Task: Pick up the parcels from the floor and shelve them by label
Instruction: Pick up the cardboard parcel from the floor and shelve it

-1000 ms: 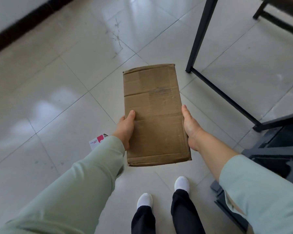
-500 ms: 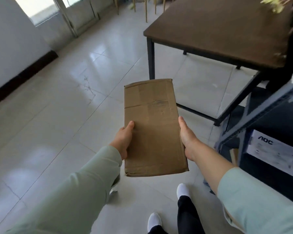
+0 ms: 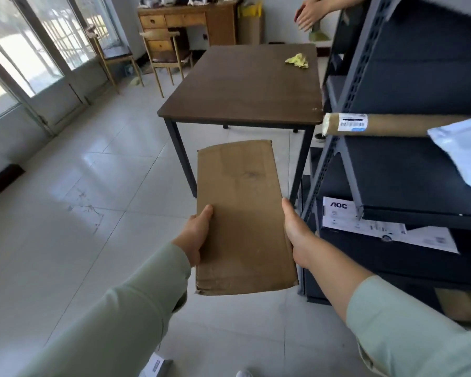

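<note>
A flat brown cardboard parcel [image 3: 242, 213] is held level in front of me, above the tiled floor. My left hand [image 3: 197, 235] grips its left edge and my right hand [image 3: 297, 235] grips its right edge. No label shows on the upper face. The dark metal shelf unit [image 3: 337, 159] stands close on the right. On it lie a cardboard tube [image 3: 392, 125] with a label, a white poly bag [image 3: 462, 156] and a white AOC box [image 3: 365, 221]. A small white parcel [image 3: 155, 367] lies on the floor by my feet.
A dark brown table [image 3: 245, 85] on black legs stands just ahead, beside the shelf, with a yellow cloth [image 3: 297, 61] on it. Another person's hands [image 3: 307, 14] show at the top right. Wooden chairs [image 3: 163, 47] and a desk stand at the back, glass doors on the left.
My view has lifted from the floor to the room and the shelf. The parcel stays held in both hands and now sits closer to the shelf unit.
</note>
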